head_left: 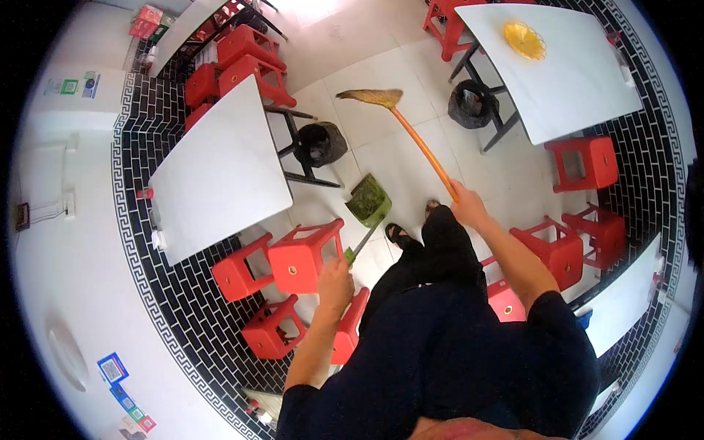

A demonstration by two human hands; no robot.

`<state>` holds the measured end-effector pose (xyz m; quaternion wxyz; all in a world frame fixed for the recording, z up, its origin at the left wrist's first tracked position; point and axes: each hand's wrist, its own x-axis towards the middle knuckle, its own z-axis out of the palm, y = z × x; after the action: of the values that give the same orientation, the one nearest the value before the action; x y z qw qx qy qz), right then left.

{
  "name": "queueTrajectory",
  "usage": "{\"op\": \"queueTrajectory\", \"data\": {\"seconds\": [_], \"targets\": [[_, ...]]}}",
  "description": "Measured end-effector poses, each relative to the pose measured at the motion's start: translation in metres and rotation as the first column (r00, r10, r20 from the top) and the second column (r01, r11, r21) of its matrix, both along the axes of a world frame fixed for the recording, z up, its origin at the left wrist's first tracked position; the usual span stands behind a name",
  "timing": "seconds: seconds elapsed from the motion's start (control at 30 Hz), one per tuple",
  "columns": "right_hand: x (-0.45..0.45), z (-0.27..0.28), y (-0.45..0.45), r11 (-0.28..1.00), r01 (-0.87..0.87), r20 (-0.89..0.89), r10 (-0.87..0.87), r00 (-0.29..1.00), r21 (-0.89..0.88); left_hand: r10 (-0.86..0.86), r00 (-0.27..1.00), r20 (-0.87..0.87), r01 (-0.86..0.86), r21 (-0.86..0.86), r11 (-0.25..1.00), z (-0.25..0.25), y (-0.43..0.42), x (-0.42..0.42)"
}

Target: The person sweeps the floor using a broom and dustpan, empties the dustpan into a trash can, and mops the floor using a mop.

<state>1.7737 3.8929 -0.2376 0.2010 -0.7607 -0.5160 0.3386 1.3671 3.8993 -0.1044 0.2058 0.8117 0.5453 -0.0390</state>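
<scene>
My right hand [469, 205] is wrapped round the orange handle of a broom [425, 147], whose straw head points forward and to the left, above the pale floor. The green handle end of a long-handled dustpan [369, 200] is gripped in my left hand [336, 284]. Its green pan rests on the tiles ahead of my feet, and dark scraps or stains show inside it; I cannot make out which. Broom head and pan are apart.
White tables stand at the left [220, 169] and right [557, 81], with black-bagged bins [320, 144] beside their legs. Red stools [306, 257] crowd both sides near me. A yellow bowl-shaped dish [524, 39] sits on the right table. Tiled floor [381, 150] runs between the rows.
</scene>
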Motion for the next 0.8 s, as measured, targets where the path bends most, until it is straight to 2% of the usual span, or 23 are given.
{"op": "queueTrajectory", "data": {"seconds": [0.13,0.23,0.27,0.3,0.37,0.43,0.5,0.6,0.67,0.73,0.8], "targets": [[0.037,-0.047,0.150,0.993,-0.118,0.120,0.117,0.986,0.005,-0.051,0.998,-0.029,0.053,0.069,0.996,-0.034,0.034,0.014],[0.047,-0.048,0.278,0.981,-0.185,0.179,0.191,0.965,-0.050,0.131,0.991,0.021,-0.130,-0.014,0.991,-0.023,0.065,0.039],[0.046,-0.068,0.319,0.981,-0.185,0.163,0.192,0.968,-0.056,0.200,0.980,0.020,-0.199,-0.048,0.979,-0.027,0.069,0.041],[0.050,-0.088,0.350,0.979,-0.191,0.185,0.201,0.962,-0.074,0.307,0.951,-0.025,-0.308,-0.094,0.947,-0.043,0.062,0.039],[0.050,-0.125,0.430,0.975,-0.202,0.202,0.218,0.955,-0.098,0.410,0.900,-0.146,-0.427,-0.115,0.897,-0.062,0.071,0.049],[0.058,-0.158,0.474,0.969,-0.188,0.186,0.217,0.958,-0.162,0.442,0.877,-0.186,-0.468,-0.130,0.874,-0.066,0.083,0.062],[0.072,-0.177,0.499,0.957,-0.204,0.155,0.238,0.959,-0.208,0.419,0.898,-0.131,-0.433,-0.103,0.896,-0.066,0.089,0.066],[0.086,-0.165,0.483,0.896,-0.214,0.032,0.246,0.969,-0.389,0.405,0.902,-0.152,-0.422,-0.111,0.900,-0.052,0.102,0.052],[0.110,-0.223,0.401,0.912,-0.223,0.194,0.302,0.934,-0.344,0.419,0.895,-0.153,-0.439,-0.140,0.888,-0.060,0.106,0.049],[0.133,-0.203,0.318,0.859,-0.198,0.172,0.310,0.935,-0.471,0.430,0.891,-0.144,-0.450,-0.162,0.878,-0.075,0.103,0.047],[0.151,-0.174,0.235,0.840,-0.183,0.159,0.301,0.940,-0.510,0.395,0.910,-0.122,-0.412,-0.192,0.891,-0.084,0.100,0.036]]}}
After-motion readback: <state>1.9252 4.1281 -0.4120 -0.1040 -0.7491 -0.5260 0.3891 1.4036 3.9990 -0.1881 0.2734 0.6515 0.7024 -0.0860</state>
